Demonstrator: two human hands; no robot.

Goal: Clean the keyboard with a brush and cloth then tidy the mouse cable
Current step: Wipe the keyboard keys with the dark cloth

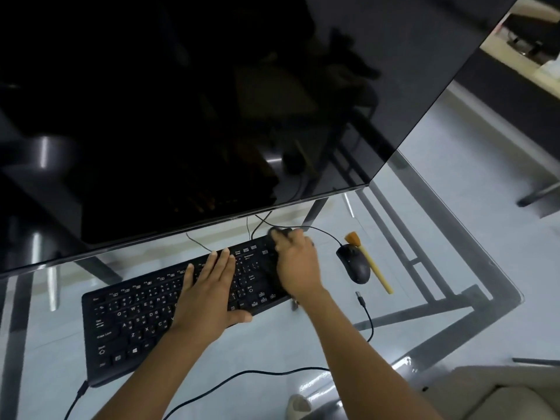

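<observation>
With the brush [368, 263] lying set down beside the mouse [354, 263], the left hand [209, 291] flat on the keyboard [136, 322] and the right hand [295, 263] gripping a dark cloth [280, 233] at its far corner, wiping seems underway and the loose cable [368, 316] still untidied.

Home office desk: glass table [454, 225], large dark monitor [197, 101], keyboard [145, 313], wired mouse [354, 263].
</observation>
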